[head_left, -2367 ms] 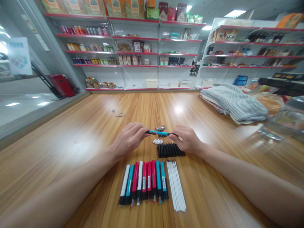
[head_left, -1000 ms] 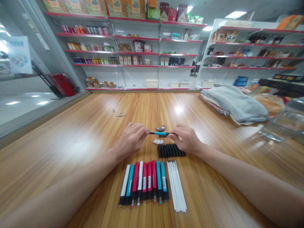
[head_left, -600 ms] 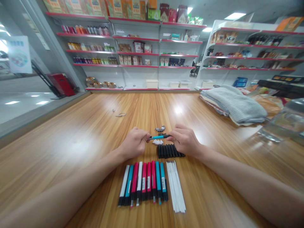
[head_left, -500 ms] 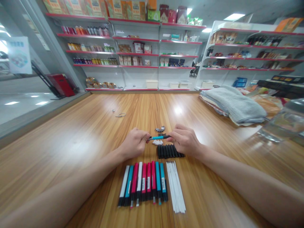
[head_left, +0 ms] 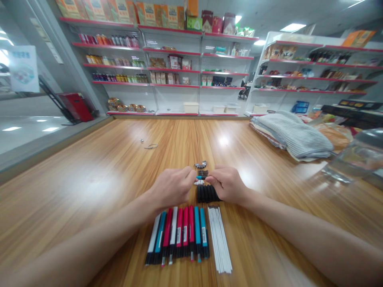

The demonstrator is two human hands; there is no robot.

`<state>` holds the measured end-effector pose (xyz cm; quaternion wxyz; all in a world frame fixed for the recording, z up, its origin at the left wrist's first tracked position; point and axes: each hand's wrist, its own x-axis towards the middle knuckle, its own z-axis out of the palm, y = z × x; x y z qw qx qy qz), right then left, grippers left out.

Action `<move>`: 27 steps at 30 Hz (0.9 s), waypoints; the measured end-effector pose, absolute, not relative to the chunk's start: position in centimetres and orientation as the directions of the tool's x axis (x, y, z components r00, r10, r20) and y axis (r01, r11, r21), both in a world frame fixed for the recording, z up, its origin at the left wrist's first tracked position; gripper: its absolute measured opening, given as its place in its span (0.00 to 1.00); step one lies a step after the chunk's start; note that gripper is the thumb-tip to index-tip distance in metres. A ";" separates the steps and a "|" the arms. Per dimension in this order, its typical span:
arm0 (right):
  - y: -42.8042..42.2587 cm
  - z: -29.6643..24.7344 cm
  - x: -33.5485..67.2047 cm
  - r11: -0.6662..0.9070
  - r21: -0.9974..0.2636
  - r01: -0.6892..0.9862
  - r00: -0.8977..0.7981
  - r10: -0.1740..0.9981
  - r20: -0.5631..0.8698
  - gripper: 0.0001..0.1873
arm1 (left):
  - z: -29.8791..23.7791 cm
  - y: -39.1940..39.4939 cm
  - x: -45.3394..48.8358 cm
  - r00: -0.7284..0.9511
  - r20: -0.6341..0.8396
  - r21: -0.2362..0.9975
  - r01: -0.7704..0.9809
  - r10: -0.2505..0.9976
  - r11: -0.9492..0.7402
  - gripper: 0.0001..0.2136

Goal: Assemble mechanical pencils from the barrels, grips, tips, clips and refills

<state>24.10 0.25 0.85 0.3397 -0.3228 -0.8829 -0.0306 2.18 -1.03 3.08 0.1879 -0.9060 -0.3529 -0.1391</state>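
Note:
My left hand [head_left: 175,185] and my right hand [head_left: 227,184] are closed around the two ends of one blue-and-black pen [head_left: 200,177], held level above the table. Only a short middle stretch of it shows between my fingers. Just beneath lie black grips [head_left: 206,193], partly covered by my right hand, and small white pieces [head_left: 199,182]. Behind the pen are small dark springs [head_left: 203,172] and a curved row of shiny metal tips [head_left: 200,164]. Closer to me, white, blue and pink pen barrels [head_left: 179,235] lie side by side, with white refills [head_left: 220,239] to their right.
Folded striped cloth [head_left: 296,133] lies at the right, beside a clear container [head_left: 353,155]. A thin ring-shaped strip [head_left: 151,146] and a tiny metal piece [head_left: 141,140] lie at the far left of the wooden table [head_left: 89,171]. Stocked shelves [head_left: 173,69] stand beyond it.
My left hand has slid right along the pen, closer to my right hand, and now covers more of the barrel. The view has shifted slightly.

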 end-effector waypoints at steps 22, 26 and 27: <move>-0.2 1.9 22.6 0.705 -0.318 0.634 -0.512 0.691 0.511 0.20 | 4.4 -2.1 3.3 0.645 0.400 -0.202 0.755 0.651 -0.624 0.06; -0.4 2.4 22.5 0.764 -0.011 0.645 -0.596 0.512 0.619 0.18 | 4.6 -1.6 2.9 0.535 0.309 0.035 0.820 0.786 -0.571 0.05; -0.5 2.5 22.5 0.767 0.042 0.640 -0.613 0.477 0.629 0.18 | 4.8 -1.4 2.9 0.538 0.269 0.121 0.804 0.799 -0.582 0.07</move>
